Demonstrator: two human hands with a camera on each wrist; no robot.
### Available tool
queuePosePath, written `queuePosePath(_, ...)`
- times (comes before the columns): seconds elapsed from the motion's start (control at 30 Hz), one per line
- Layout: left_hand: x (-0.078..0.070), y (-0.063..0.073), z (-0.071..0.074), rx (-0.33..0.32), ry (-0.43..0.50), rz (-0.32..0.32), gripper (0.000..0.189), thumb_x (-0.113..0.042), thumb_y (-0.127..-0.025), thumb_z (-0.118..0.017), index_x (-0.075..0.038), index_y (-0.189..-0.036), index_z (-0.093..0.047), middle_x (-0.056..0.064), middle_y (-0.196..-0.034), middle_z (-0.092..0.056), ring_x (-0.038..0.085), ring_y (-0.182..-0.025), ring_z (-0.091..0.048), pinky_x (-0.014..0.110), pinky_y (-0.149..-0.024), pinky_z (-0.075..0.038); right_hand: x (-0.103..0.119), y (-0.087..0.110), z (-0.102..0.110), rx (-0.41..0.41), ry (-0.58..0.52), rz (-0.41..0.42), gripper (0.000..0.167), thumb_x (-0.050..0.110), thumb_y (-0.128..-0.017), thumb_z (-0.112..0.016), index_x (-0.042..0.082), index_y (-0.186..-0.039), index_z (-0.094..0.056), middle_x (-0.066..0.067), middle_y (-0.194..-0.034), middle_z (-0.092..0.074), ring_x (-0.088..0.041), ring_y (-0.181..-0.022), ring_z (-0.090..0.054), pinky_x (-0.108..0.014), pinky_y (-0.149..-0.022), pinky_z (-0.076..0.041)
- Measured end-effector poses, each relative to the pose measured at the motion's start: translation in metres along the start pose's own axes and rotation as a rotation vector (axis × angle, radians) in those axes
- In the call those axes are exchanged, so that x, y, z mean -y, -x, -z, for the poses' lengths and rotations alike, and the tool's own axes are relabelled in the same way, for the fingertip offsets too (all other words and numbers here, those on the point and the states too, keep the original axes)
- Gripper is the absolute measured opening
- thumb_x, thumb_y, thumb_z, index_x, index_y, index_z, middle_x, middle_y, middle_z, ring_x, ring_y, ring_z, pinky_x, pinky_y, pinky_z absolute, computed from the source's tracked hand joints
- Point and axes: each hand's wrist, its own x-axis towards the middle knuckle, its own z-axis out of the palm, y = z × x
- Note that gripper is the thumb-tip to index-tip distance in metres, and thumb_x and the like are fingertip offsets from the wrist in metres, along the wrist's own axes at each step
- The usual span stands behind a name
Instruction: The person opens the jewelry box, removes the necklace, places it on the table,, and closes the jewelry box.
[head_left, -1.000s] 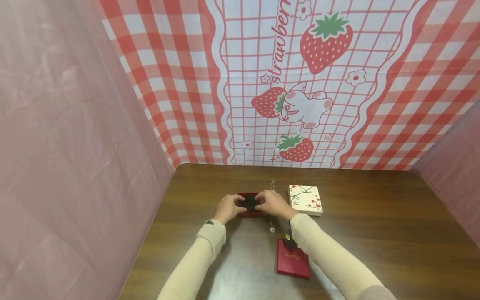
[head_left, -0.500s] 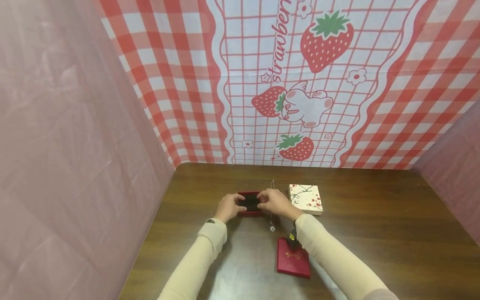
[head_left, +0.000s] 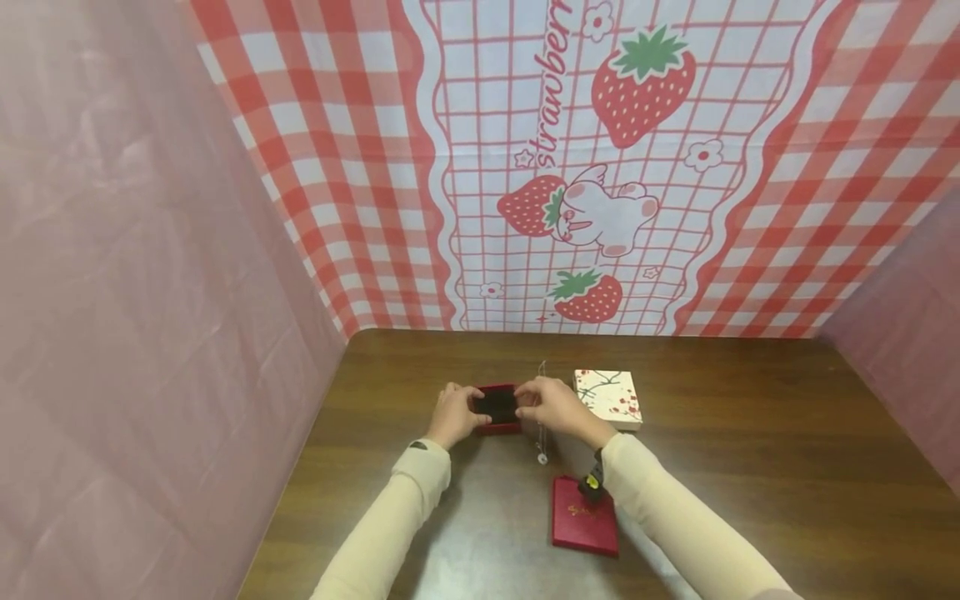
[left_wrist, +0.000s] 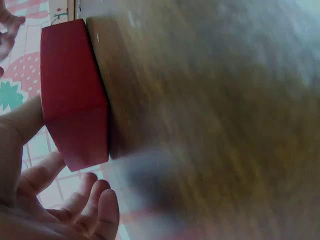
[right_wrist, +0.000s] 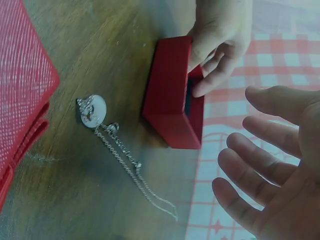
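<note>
A small red box [head_left: 498,430] with a dark inside lies uncovered on the table. At its left end is my left hand [head_left: 453,415]; the thumb and index finger hook over the rim into the box, as the right wrist view also shows. My right hand [head_left: 557,408] hovers by the box's right end, its fingers spread and apart from the box [right_wrist: 167,80] in the right wrist view. Under the right hand runs a silver necklace [right_wrist: 125,160] with a round white pendant [right_wrist: 94,111], lying stretched along the wooden table.
Right of the necklace sits a cream square box [head_left: 609,400] with a red blossom print. Nearer me lies a flat red textured square [head_left: 585,529] with gold lettering. A red-checked strawberry cloth [head_left: 570,208] hangs behind the table [head_left: 750,458], and a pink cloth [head_left: 150,333] hangs at left.
My right hand has drawn slightly away to the right from the box, and more of its dark inside shows. The left hand stays at the box's left end.
</note>
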Motion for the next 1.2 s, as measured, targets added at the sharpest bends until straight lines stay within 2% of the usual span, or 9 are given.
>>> queuePosePath(0.13,0.003,0.000,0.002,-0.016,0.047,0.000,0.049,-0.020,-0.072,-0.086,-0.008,-0.116,-0.066,0.019,-0.120,-0.055,0.036,-0.113,-0.051,0.050,-0.098,-0.044,0.004,0.004,0.002,-0.010,-0.002,0.030,0.031,0.013,-0.081,-0.076,-0.001,-0.107,-0.070,-0.007,-0.089,-0.070,-0.014,-0.079,-0.065,-0.031,-0.073,-0.055)
queuePosePath(0.33,0.007,-0.002,0.007,0.010,0.076,-0.041,0.056,-0.024,-0.077,-0.082,-0.004,-0.123,-0.059,0.019,-0.125,-0.056,0.036,-0.118,-0.051,0.052,-0.102,-0.043,0.009,0.013,0.011,-0.026,0.008,0.055,0.029,0.014,-0.082,-0.075,0.002,-0.108,-0.071,-0.009,-0.093,-0.069,-0.016,-0.081,-0.065,-0.031,-0.072,-0.054)
queuePosePath(0.53,0.012,-0.005,0.010,0.103,0.126,-0.060,0.086,-0.035,-0.076,-0.083,-0.001,-0.142,-0.042,0.022,-0.137,-0.051,0.037,-0.127,-0.048,0.053,-0.108,-0.040,0.005,0.022,0.016,-0.048,0.060,0.080,0.031,0.016,-0.082,-0.075,0.001,-0.109,-0.070,-0.008,-0.090,-0.066,-0.016,-0.078,-0.061,-0.027,-0.069,-0.050)
queuePosePath(0.67,0.015,-0.004,0.011,0.187,0.092,-0.051,0.103,-0.040,-0.071,-0.085,-0.004,-0.151,-0.030,0.022,-0.146,-0.043,0.039,-0.136,-0.041,0.055,-0.111,-0.036,0.000,0.029,0.017,-0.066,0.071,0.096,0.029,0.015,-0.081,-0.076,0.000,-0.106,-0.071,-0.008,-0.084,-0.065,-0.015,-0.074,-0.060,-0.025,-0.066,-0.049)
queuePosePath(0.83,0.018,-0.005,0.012,0.247,0.032,-0.073,0.112,-0.040,-0.066,-0.088,-0.006,-0.153,-0.026,0.022,-0.147,-0.042,0.040,-0.138,-0.036,0.055,-0.112,-0.035,-0.003,0.039,0.018,-0.083,0.054,0.099,0.026,0.013,-0.079,-0.077,0.002,-0.103,-0.072,-0.007,-0.082,-0.064,-0.015,-0.072,-0.059,-0.024,-0.066,-0.049)
queuePosePath(1.2,0.021,-0.010,0.011,0.272,-0.058,-0.110,0.116,-0.035,-0.061,-0.092,-0.009,-0.153,-0.026,0.024,-0.145,-0.042,0.040,-0.134,-0.037,0.055,-0.111,-0.036,-0.009,0.064,0.021,-0.117,0.018,0.093,0.027,0.010,-0.080,-0.076,-0.001,-0.103,-0.071,-0.007,-0.081,-0.063,-0.014,-0.072,-0.055,-0.023,-0.064,-0.047)
